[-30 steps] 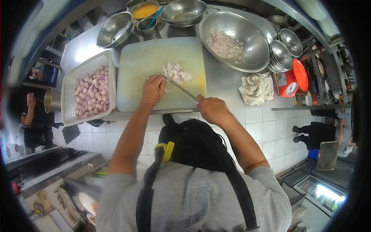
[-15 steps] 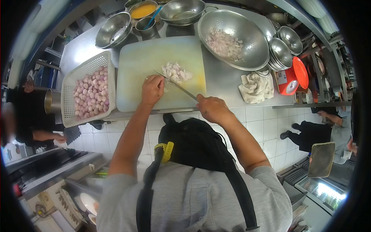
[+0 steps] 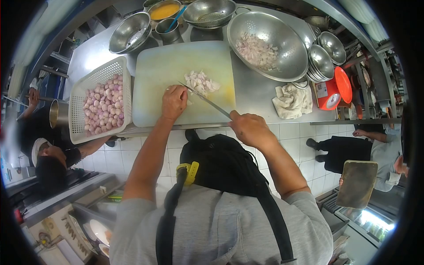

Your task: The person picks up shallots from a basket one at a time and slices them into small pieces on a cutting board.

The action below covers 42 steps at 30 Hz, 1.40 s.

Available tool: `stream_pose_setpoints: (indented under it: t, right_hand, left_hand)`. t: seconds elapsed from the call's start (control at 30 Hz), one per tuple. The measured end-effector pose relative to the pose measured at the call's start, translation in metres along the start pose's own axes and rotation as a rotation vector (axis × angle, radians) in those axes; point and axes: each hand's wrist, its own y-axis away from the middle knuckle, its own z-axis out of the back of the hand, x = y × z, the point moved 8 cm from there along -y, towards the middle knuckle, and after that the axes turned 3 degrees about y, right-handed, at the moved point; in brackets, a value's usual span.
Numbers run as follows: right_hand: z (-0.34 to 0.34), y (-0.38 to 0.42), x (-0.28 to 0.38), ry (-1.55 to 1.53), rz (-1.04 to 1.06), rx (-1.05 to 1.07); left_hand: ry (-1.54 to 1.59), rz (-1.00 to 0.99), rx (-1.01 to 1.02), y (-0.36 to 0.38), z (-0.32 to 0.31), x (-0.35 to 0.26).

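My right hand (image 3: 251, 127) is closed round the handle of a kitchen knife (image 3: 205, 100), whose blade slants up and left across the cutting board (image 3: 150, 66). On the board my left hand (image 3: 174, 102) has its fingers curled together beside the blade; what they grip, if anything, is hidden. A small pale piece lies at that hand's right edge. Just beyond the blade is a pile of sliced shallots (image 3: 202, 83). Left of the board, a white plastic basket (image 3: 77, 110) holds many peeled shallots (image 3: 104, 106).
A large colander (image 3: 287, 39) with sliced shallots (image 3: 256, 51) stands right of the board. Near it are a crumpled cloth (image 3: 291, 102), stacked bowls (image 3: 320, 62) and a red scale (image 3: 329, 95). Metal bowls (image 3: 130, 33) line the back. One person stands left; another, right, holds a tray (image 3: 357, 183).
My right hand has shifted slightly right, drawing the knife back a little. My left hand stays put. The person on the left has leaned into view; the tray on the right has moved slightly.
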Motion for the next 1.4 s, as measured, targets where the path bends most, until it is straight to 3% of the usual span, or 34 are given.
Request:
stream_pose_setpoints:
  t: [0.77, 0.87, 0.97, 1.07, 1.17, 1.27, 1.4]
  right_hand:
    - [-0.031, -0.025, -0.010, -0.068, -0.024, 0.079]
    - [-0.038, -0.029, -0.014, -0.079, -0.030, 0.046]
    - [-0.050, -0.028, -0.015, -0.067, -0.040, 0.058]
    - [-0.043, -0.028, -0.010, -0.046, -0.036, 0.043]
    - [-0.040, -0.025, -0.008, -0.052, -0.033, 0.013]
    - [-0.038, -0.020, -0.006, -0.073, -0.039, 0.001]
    - [-0.031, -0.011, -0.005, -0.131, -0.066, 0.014]
  left_hand:
    - [0.001, -0.010, 0.012, -0.004, 0.003, -0.004]
    - [0.074, 0.190, -0.126, -0.011, 0.010, 0.011]
    - [-0.053, 0.025, 0.097, -0.051, 0.000, -0.008]
    - [-0.298, 0.169, 0.494, -0.066, -0.029, 0.000]
    - [-0.349, 0.205, 0.616, -0.063, -0.050, 0.007]
    - [-0.339, 0.213, 0.616, -0.067, -0.057, 0.009]
    - [-0.076, 0.273, 0.240, -0.084, -0.009, 0.013]
